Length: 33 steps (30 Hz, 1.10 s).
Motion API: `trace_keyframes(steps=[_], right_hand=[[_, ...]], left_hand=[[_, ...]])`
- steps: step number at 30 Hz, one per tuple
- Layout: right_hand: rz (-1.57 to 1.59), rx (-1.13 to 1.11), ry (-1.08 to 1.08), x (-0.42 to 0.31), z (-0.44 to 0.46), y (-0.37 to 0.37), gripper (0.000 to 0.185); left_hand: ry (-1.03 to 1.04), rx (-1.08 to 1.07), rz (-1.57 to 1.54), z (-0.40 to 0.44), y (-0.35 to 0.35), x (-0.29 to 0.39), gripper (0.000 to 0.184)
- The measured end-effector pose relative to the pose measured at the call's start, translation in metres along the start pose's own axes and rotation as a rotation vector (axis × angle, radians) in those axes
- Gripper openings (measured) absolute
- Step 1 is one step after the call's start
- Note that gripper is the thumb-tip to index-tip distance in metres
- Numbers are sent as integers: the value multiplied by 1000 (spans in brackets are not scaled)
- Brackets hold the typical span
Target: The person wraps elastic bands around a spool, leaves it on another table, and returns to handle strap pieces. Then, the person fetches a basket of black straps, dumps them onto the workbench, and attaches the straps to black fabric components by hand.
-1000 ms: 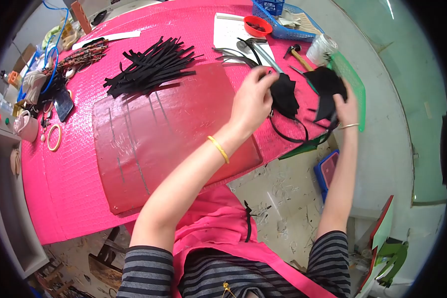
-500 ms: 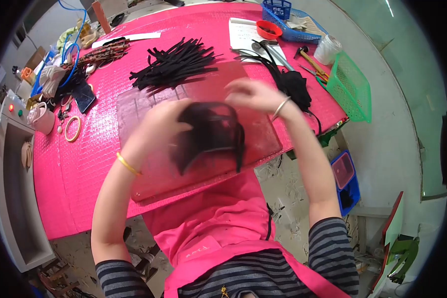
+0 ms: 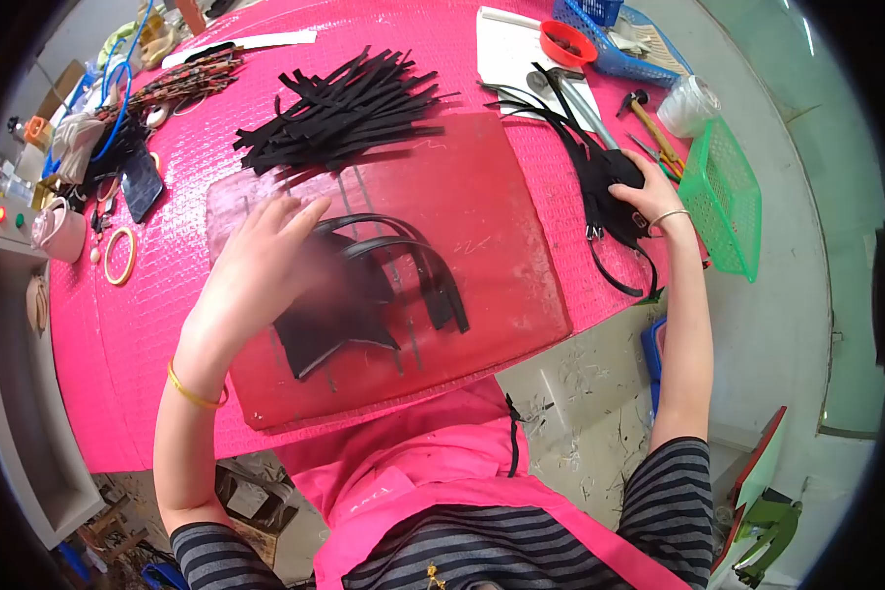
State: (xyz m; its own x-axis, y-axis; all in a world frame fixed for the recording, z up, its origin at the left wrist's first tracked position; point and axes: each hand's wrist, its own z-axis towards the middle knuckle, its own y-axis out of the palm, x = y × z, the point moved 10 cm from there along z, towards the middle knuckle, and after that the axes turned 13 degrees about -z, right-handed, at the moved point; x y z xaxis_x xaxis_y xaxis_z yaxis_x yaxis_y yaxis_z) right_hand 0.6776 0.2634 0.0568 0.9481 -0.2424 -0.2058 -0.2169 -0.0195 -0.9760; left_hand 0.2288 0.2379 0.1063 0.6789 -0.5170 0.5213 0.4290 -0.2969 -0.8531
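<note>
My left hand [image 3: 261, 261] is over the left part of the red board, its fingers apart and partly smeared by motion. Under and beside it lies a black flat piece [image 3: 339, 329] with pointed corners and long black straps [image 3: 428, 261] curving to the right. Whether the palm touches the piece is hidden. At the right edge of the table, my right hand [image 3: 654, 197] grips a stack of black strapped pieces [image 3: 600, 182], thumb and fingers on top of it. A thin strap with a small buckle hangs from that stack.
A heap of black strips [image 3: 349, 113] lies behind the red board [image 3: 492, 324]. Near my right hand are a green basket [image 3: 728, 197], a hammer [image 3: 649, 123], a white thread spool [image 3: 688, 106] and a red bowl [image 3: 567, 43]. A white cup [image 3: 59, 231] stands left.
The black piece has moved left and down on the board, and its straps now lie spread. My right hand has gone from above the board to the stack at the right.
</note>
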Motion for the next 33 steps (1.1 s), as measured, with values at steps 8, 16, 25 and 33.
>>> trace_keyframes(steps=[8, 16, 25, 33], right_hand=[[-564, -6, 295, -48, -6, 22, 89], [-52, -4, -96, 2, 19, 6, 71], [-287, 73, 44, -22, 4, 5, 70], [-58, 8, -22, -9, 6, -1, 72]], left_hand=[[314, -106, -170, 47, 27, 106, 50], [308, -348, -385, 91, 99, 136, 44], [-418, -80, -1326, 209, 246, 124, 41], [-617, -86, -1647, 207, 259, 128, 28]])
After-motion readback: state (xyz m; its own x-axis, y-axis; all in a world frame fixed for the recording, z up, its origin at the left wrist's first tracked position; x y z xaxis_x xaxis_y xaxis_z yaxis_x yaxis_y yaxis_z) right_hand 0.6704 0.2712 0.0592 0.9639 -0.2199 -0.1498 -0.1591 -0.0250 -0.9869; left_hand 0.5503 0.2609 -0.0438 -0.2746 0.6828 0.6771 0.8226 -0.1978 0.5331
